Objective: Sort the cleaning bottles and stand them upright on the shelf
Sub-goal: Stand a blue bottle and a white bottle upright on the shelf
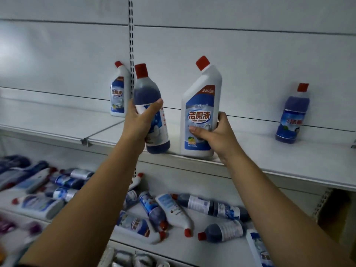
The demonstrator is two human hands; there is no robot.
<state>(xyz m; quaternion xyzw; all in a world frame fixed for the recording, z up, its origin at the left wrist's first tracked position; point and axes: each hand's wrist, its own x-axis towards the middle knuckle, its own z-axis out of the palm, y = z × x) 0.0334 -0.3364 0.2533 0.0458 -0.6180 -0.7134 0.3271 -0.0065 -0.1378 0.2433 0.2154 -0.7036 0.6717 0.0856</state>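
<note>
**Ana:** Hands first, what do they hold?

**Ben:** The left hand [142, 122] curls round a blue bottle [147, 93], which is tilted with its base at the upper shelf's [269, 160] front edge. The right hand [219, 135] grips a white bottle [200, 97] just beside it, upright at that same edge.

**Ana:** Anything else up there?

**Ben:** A second white bottle [117, 93] stands at the back edge by the slotted post [131, 35]. A second blue bottle [291, 114] stands well apart, toward the right end. Loose bottles [152, 209] lie flat on the lower shelf [192, 247].
</note>
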